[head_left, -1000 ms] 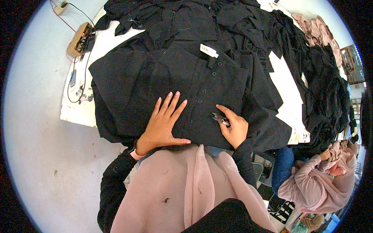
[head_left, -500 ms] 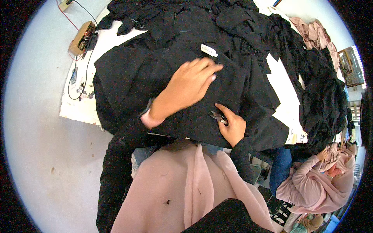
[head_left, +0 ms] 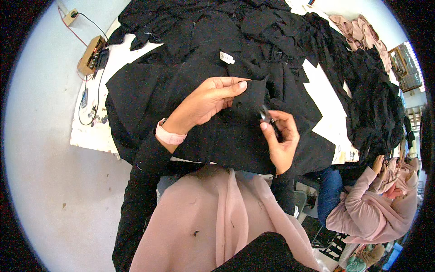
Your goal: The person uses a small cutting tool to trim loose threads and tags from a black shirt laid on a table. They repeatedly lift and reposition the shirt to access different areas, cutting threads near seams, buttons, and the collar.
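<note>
A black garment (head_left: 217,113) is spread over a white table (head_left: 90,136) at the centre of the head view, with a small white label (head_left: 227,57) sewn near its neckline at 12 o'clock. The left hand (head_left: 210,102) is raised over the garment, fingers (head_left: 235,84) drawn together on a fold of the black cloth, which is lifted into a small peak at about 1 o'clock from the hand. A pink wristband (head_left: 168,136) is worn on the left wrist. The right hand (head_left: 281,140) is held just beside the lifted fold, at 4 o'clock from it, closed around a small dark thread snipper (head_left: 266,114) whose tip is directed at the cloth; whether the tip touches the cloth cannot be told. More black garments (head_left: 362,90) are heaped across the table from 12 to 3 o'clock. A wooden box with wiring (head_left: 90,55) lies at 10 o'clock on the table edge, and a wall socket (head_left: 70,17) is seen beyond it. A seated person in pink clothing (head_left: 376,208) is seen at 4 o'clock, well apart from the hands.
</note>
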Demonstrator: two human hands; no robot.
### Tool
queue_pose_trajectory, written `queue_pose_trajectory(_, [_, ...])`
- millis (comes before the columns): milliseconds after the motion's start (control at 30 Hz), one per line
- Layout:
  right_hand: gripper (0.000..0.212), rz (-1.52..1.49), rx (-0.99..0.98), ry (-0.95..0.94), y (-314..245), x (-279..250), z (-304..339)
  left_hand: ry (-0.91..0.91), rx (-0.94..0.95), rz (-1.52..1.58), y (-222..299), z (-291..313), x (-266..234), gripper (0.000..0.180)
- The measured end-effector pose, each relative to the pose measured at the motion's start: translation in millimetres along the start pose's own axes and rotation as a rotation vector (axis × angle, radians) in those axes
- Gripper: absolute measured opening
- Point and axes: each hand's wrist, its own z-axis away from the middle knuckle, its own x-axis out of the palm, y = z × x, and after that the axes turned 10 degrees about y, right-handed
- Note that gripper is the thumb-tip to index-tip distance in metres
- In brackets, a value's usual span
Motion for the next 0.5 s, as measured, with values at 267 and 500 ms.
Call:
queue_pose_trajectory(267, [0.023, 0.330, -0.363, 0.079, -35, 8, -22, 0.007, 0.008, 0.019, -3, 19, 10, 0.036])
queue_pose_trajectory(500, [0.017, 0.473, -0.540, 0.069, -44, 9, -29, 0.008, -0.010, -0.021, 1, 25, 13, 0.035])
